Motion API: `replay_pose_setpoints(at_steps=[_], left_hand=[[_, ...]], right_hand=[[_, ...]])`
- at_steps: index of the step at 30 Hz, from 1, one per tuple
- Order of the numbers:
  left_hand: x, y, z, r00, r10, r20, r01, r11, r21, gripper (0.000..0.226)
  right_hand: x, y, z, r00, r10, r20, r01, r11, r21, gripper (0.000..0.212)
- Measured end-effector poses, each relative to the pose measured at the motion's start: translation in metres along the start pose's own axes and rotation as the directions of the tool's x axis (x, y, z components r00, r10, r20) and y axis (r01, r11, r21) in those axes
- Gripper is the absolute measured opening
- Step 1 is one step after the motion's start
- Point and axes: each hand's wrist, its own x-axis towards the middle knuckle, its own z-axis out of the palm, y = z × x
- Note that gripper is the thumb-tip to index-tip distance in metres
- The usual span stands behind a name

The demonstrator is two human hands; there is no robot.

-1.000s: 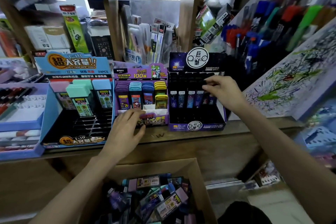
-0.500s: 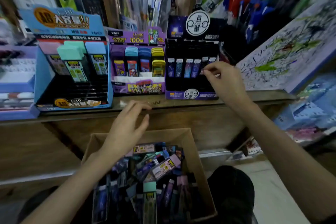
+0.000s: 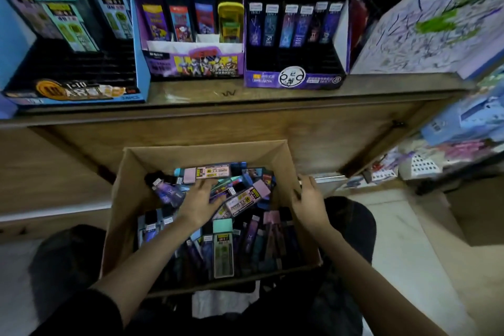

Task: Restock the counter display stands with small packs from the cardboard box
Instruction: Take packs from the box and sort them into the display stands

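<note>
An open cardboard box (image 3: 124, 191) sits on my lap, filled with several small packs in purple, pink, teal and black. My left hand (image 3: 197, 203) reaches into the box, its fingers spread over the packs near a pink-capped pack (image 3: 245, 198). At the box's right wall hovers my right hand (image 3: 309, 200), fingers loosely curved and holding nothing. On the wooden counter (image 3: 218, 95) stand three display stands: a blue one (image 3: 71, 35) at the left, a purple one (image 3: 191, 22) in the middle, and a dark one (image 3: 294, 30) with a row of slim packs at the right.
A scribbled test pad (image 3: 436, 22) leans at the counter's right end. Lower shelves with stationery (image 3: 450, 144) run along the right. My dark-clothed knees flank the box, above a pale tiled floor (image 3: 395, 240).
Both hands came down from the counter stands to the box. My left hand went in among the packs and my right hand left the dark stand. The view tilted downward.
</note>
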Motion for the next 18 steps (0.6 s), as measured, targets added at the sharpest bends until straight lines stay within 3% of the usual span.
replay_pose_setpoints(at_steps=[4,8,12,18], left_hand=[[0.008,-0.009,0.011,0.998,-0.061,0.014,0.061,0.998,-0.034,0.049],[0.022,-0.010,0.015,0.987,-0.153,0.042,0.156,0.982,-0.108,0.058],[0.032,-0.010,0.018,0.973,-0.197,0.122,0.204,0.978,-0.049,0.070],[0.033,-0.009,0.022,0.984,-0.177,0.019,0.178,0.983,-0.043,0.057]], right_hand=[[0.003,0.011,0.012,0.988,0.141,0.062,-0.142,0.990,0.017,0.022],[0.004,0.011,0.014,0.994,0.105,0.040,-0.105,0.994,0.004,0.018],[0.001,0.011,0.013,0.996,0.089,0.018,-0.089,0.995,0.036,0.012],[0.002,0.012,0.013,0.997,0.076,0.002,-0.076,0.996,0.042,0.013]])
